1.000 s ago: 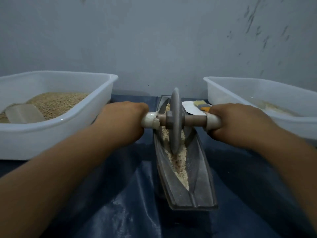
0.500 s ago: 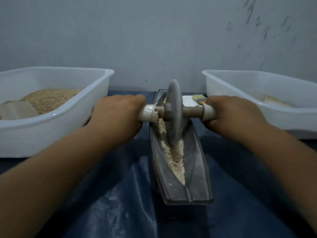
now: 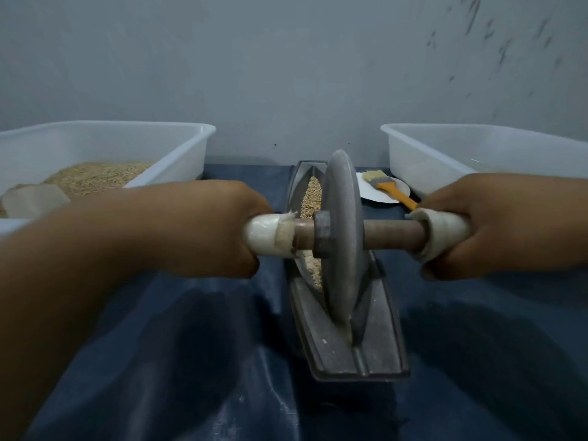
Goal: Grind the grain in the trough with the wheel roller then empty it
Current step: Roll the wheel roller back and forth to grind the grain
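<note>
A grey metal wheel roller (image 3: 342, 237) stands upright in the long boat-shaped metal trough (image 3: 334, 348), near its front end. Pale grain (image 3: 313, 194) lies in the groove behind and beside the wheel. My left hand (image 3: 206, 227) grips the white-wrapped left end of the axle. My right hand (image 3: 496, 224) grips the wrapped right end. The brown axle runs level between them. The wheel hides the grain beneath it.
A white tub (image 3: 178, 148) holding grain and a pale scoop (image 3: 35, 198) sits at the left. Another white tub (image 3: 445, 154) sits at the right. A yellow-handled brush (image 3: 391, 189) lies on a white plate (image 3: 372, 192) behind the trough. A dark blue sheet (image 3: 191, 361) covers the surface.
Both hands have pulled the wheel roller toward me along the trough, from its middle to its near end. More grain now shows at the far end.
</note>
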